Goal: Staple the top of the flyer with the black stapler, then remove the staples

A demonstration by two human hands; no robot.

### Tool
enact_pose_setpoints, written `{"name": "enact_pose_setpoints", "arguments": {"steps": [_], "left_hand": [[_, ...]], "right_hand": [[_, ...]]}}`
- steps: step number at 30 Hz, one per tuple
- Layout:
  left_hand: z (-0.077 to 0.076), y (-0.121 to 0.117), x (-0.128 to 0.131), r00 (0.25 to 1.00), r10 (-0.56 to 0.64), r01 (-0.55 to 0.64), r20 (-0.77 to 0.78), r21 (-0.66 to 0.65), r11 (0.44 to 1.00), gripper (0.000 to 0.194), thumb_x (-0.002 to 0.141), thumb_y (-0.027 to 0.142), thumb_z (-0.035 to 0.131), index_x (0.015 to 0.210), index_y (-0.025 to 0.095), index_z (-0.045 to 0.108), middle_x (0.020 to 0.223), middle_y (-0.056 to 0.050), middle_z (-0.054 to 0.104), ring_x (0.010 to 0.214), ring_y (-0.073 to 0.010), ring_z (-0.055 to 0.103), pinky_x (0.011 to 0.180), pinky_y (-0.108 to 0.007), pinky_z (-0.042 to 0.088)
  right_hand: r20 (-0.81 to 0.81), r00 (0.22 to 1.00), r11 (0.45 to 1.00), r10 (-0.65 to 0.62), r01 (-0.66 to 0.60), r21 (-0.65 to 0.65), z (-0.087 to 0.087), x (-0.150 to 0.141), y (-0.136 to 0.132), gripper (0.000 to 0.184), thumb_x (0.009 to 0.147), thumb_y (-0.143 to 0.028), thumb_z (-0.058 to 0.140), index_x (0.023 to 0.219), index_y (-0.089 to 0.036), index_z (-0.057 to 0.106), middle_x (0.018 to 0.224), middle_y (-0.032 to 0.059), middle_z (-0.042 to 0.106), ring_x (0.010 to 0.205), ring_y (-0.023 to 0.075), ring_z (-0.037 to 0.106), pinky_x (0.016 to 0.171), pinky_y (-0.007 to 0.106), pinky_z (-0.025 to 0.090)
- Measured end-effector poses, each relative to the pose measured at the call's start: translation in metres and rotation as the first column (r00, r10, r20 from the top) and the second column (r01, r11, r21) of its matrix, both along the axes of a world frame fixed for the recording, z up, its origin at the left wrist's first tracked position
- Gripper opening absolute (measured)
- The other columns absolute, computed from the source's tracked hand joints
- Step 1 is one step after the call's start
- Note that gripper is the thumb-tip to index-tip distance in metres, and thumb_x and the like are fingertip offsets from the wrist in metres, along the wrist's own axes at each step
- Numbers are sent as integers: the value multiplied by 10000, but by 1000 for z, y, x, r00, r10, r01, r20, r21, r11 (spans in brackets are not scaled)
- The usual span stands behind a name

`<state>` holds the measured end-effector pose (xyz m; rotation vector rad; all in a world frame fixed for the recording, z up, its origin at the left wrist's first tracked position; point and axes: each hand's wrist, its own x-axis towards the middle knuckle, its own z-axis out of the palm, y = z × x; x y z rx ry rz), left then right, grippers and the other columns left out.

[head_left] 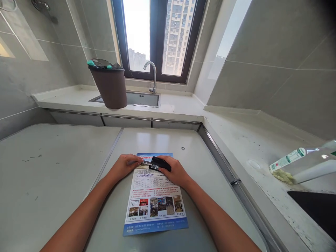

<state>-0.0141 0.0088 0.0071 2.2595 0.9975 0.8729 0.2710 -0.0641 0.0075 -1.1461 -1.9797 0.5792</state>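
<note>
A black stapler (160, 163) is held over the upper part of a printed flyer (156, 185). My right hand (178, 171) is closed around its black body from the right. From the other side, my left hand (127, 163) pinches the stapler's silver metal end with thumb and forefinger. The stapler appears swung apart, with metal showing left of the black part; whether staples are inside is too small to tell. The flyer lies on the pale table (105, 210), with blue bands at top and bottom and photos low down. Small staple strips (183, 148) lie beyond my right hand.
A brown bin (111, 87) with a dark liner stands on the counter (181, 105) by the sink (143, 99) and faucet (154, 75). On the right ledge lies a clear bottle (309, 164) near a black flat object (315, 210). Dark bits dot the left tabletop.
</note>
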Motion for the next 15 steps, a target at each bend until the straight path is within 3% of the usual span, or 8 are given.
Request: {"name": "enact_pose_setpoints", "arguments": {"steps": [4,9,15], "left_hand": [[2,-1,2,998,-52,53,-45,14,999,126,893,317,690,933,295,808,953,-9,800,915,-217,725,867,-357,560],[8,-18,19,998,-54,55,-37,13,998,292,874,287,721,1166,297,721,944,-8,779,975,-229,671,916,-374,513],[10,-32,37,996,-92,92,14,28,995,51,886,253,682,933,245,699,857,-16,713,893,-211,626,855,-348,499]], "right_hand": [[-86,996,998,26,-22,55,3,7,-2,447,887,-245,694,1327,-297,638,1248,49,720,1126,238,671,1015,423,519],[-140,985,991,98,-84,101,10,6,-8,419,845,-264,728,1260,-281,681,1122,46,755,988,229,699,905,384,550],[-183,980,990,84,-61,127,13,-10,-16,390,824,-281,767,1209,-281,707,1039,34,769,908,218,699,856,370,550]]}}
